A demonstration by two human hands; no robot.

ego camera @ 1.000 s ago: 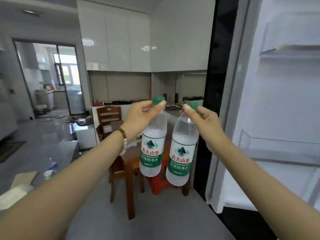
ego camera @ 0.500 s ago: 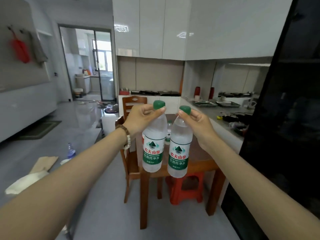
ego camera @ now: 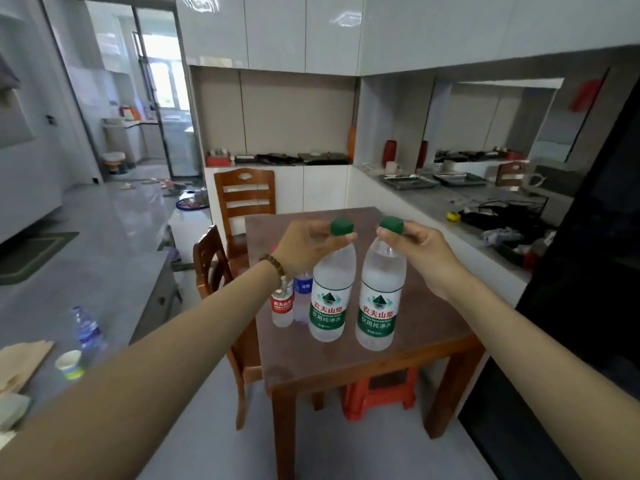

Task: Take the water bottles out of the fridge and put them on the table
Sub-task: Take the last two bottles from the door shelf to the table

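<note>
I see left hand (ego camera: 304,245) pinching left bottle (ego camera: 330,296) by its neck, right hand (ego camera: 420,252) pinching right bottle (ego camera: 381,299), both over table (ego camera: 426,327).

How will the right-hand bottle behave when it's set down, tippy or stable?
Likely tippy: the bottle is tall and narrow, pinched only at its green cap by the right hand. Probably fairly heavy, since it looks full. The fogged-looking plastic may be slippery.

Single head-worn view, forward and downward, close over the table (ego camera: 408,362).
</note>
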